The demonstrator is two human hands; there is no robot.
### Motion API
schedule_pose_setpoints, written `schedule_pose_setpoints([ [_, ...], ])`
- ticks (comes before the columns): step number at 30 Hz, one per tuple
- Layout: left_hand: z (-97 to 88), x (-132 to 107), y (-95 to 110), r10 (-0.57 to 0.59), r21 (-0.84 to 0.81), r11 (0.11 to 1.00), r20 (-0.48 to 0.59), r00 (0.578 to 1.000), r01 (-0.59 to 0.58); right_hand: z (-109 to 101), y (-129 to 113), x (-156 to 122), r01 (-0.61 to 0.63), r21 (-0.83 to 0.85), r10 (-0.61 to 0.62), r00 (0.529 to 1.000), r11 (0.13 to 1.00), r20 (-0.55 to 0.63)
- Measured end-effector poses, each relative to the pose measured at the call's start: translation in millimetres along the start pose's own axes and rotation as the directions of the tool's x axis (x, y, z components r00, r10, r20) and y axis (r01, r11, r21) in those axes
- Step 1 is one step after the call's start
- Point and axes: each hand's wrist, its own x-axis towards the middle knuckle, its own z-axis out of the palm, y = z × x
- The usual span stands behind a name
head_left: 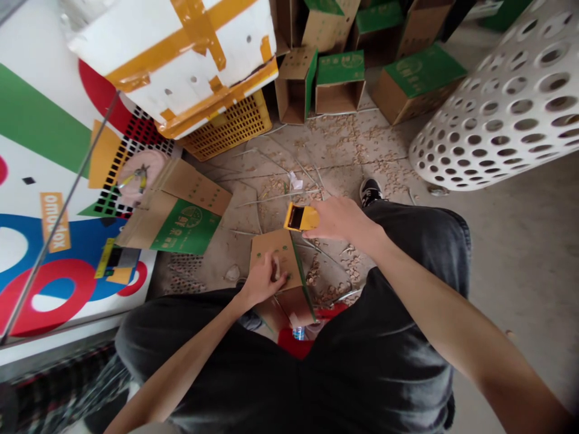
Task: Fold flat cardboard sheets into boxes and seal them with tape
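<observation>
A small brown cardboard box (pixel 296 295) with green sides stands on the floor between my knees. My left hand (pixel 262 280) rests on its top, fingers curled and gripping it; a pale spot shows between thumb and fingers, too small to make out. In my right hand (pixel 337 223) is a yellow handheld tool (pixel 311 218) with a dark window at its front, my fingers closed round its body. It hangs just above and to the right of the box, apart from it. Its exact kind cannot be made out.
Brown-and-green boxes (pixel 340 67) stand at the back. A taped white foam box (pixel 217 54) sits on a yellow crate (pixel 230 129). On the left are an open carton (pixel 185 220) and pliers (pixel 138 176) on a pink stool. A perforated white basket (pixel 493 114) stands right. Scraps litter the floor.
</observation>
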Motion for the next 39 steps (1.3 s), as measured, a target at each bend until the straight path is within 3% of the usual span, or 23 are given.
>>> schedule_pose_setpoints([
  [5, -1.4, 0, 0, 0.045, 0.081, 0.996, 0.043, 0.998, -0.048, 0, -1, -1, -0.012, 0.002, 0.012, 1.0, 1.0, 0.016],
  [11, -2.2, -3, 0, -0.005, 0.007, 1.0, -0.013, 1.0, 0.006, -1, -1, -1, -0.011, 0.005, 0.011, 1.0, 1.0, 0.014],
  [17, -3.4, -1, 3, 0.064, 0.121, 0.99, 0.046, 0.997, -0.069, -2, -2, -1, -0.015, -0.009, 0.015, 1.0, 1.0, 0.008],
  [22, -3.0, -1, 5, 0.029, 0.062, 0.998, 0.009, 1.0, -0.029, -3, -3, -2, -0.015, -0.01, 0.015, 1.0, 1.0, 0.025],
  [28, -5.2, 1, 8, 0.053, 0.104, 0.993, 0.063, 0.997, -0.059, -3, -3, -1, -0.017, -0.001, 0.017, 1.0, 1.0, 0.026],
  [35, -1.7, 5, 4, -0.055, -0.169, 0.984, -0.007, 0.998, 0.053, 7, -2, 6, -0.001, 0.022, 0.002, 1.0, 1.0, -0.021],
  [39, -10.0, 20, 10, -0.1, -0.497, 0.867, -0.109, 0.989, 0.032, 16, -6, 17, 0.035, 0.214, -0.018, 0.997, 0.976, -0.081],
])
